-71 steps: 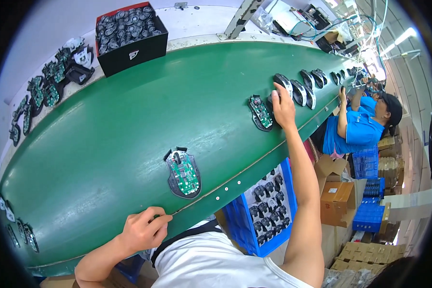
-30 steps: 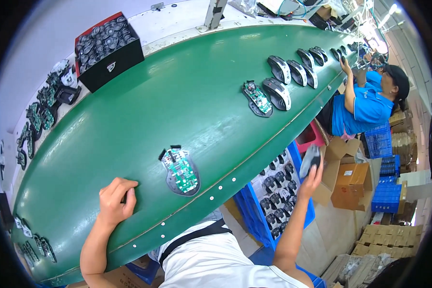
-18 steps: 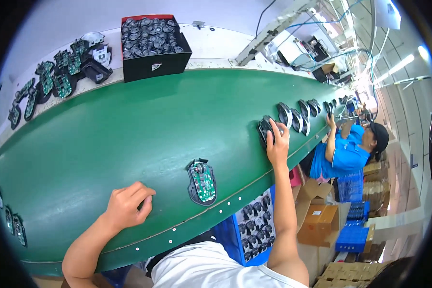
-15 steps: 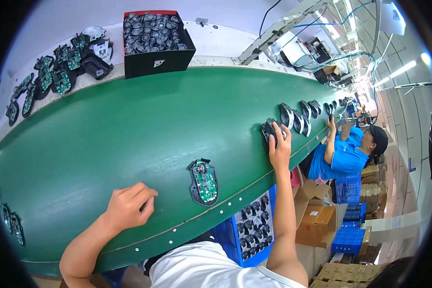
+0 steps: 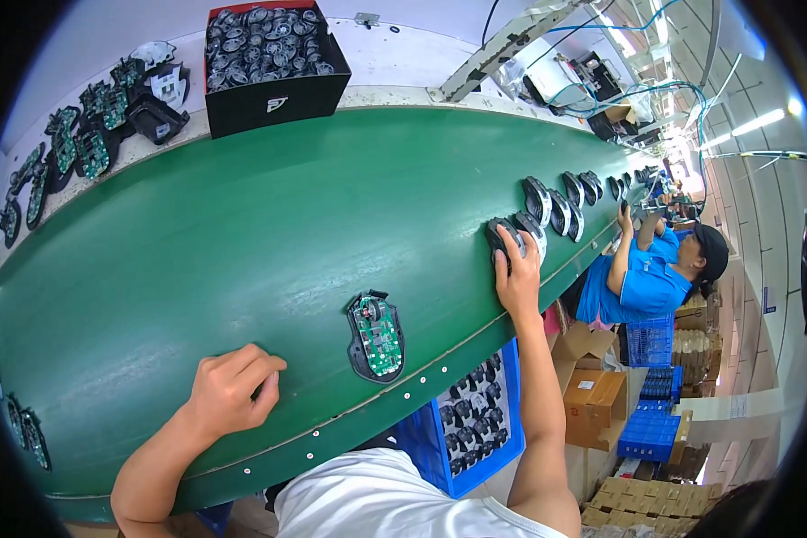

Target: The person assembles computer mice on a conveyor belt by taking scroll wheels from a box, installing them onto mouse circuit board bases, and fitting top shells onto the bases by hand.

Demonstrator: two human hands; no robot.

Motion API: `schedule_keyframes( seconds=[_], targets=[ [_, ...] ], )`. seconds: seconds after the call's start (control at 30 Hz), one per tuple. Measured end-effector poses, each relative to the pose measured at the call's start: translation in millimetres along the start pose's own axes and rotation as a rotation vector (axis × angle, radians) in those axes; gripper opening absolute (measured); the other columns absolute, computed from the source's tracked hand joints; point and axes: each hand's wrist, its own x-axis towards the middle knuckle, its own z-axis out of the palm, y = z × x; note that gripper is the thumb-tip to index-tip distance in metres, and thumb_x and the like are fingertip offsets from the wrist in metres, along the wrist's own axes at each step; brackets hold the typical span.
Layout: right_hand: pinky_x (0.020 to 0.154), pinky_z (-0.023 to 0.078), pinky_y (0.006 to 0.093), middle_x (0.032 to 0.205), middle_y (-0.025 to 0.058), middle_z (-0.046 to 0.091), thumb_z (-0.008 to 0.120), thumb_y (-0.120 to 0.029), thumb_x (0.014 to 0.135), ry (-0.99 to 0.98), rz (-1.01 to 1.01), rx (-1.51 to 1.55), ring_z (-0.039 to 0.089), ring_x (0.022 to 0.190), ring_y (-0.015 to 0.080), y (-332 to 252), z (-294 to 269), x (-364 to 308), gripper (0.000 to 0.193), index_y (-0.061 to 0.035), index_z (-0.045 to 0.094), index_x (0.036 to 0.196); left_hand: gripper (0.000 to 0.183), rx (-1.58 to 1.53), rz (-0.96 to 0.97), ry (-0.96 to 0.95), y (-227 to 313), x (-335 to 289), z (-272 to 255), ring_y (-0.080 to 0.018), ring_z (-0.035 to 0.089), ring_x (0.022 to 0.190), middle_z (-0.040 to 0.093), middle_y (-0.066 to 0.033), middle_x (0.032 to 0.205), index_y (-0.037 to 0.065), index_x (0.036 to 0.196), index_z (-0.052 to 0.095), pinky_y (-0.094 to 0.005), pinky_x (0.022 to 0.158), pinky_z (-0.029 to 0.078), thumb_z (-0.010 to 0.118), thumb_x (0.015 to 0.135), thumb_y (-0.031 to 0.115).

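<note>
On the green conveyor belt (image 5: 242,224), my right hand (image 5: 518,273) rests its curled fingers and thumb round a black computer mouse (image 5: 500,235). A second mouse with a silver side (image 5: 533,231) stands right beside it, against my fingers. My left hand (image 5: 233,387) is loosely closed just over the belt near its front edge. Its palm is hidden, so whether anything is in it does not show. Between my hands lies an open mouse base (image 5: 377,339) with a green circuit board and a small wheel.
Several assembled mice (image 5: 560,213) stand farther right, near a co-worker in a blue shirt (image 5: 641,287). A black box of wheel-like parts (image 5: 273,112) sits on the far ledge, left of which lie opened mouse parts (image 5: 94,152). A blue crate (image 5: 448,484) stands below the belt.
My right hand has set the black mouse down beside the row and shifted slightly. The whole view has turned a little. My left hand keeps its closed shape.
</note>
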Motion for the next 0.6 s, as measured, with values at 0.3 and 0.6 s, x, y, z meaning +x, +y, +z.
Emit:
schedule_keyframes(
  seconds=[0.3, 0.6],
  targets=[
    [0.102, 0.042, 0.0501, 0.137, 0.0283, 0.045, 0.055, -0.012, 0.097, -0.019, 0.064, 0.086, 0.05, 0.122, 0.0463, -1.8, 3.1, 0.5, 0.044, -0.0158, 0.052, 0.14, 0.014, -0.005, -0.003, -0.012, 1.5, 4.1, 3.3, -0.0204, 0.06, 0.054, 0.061, -0.005, 0.072, 0.006, 0.083, 0.068, -0.0325, 0.047, 0.049, 0.066, 0.073, -0.003],
    [0.115, 0.03, 0.0437, 0.148, 0.0264, 0.039, 0.052, -0.011, 0.098, 0.025, 0.163, 0.415, 0.039, 0.137, 0.0424, 11.2, 11.5, -1.6, 0.051, -0.0011, 0.041, 0.147, 0.012, -0.025, 0.008, 0.015, -1.5, -11.8, -1.2, -0.0231, 0.06, 0.055, 0.061, -0.0072, 0.072, 0.006, 0.084, 0.068, -0.0348, 0.048, 0.048, 0.065, 0.075, -0.003]
  ],
)
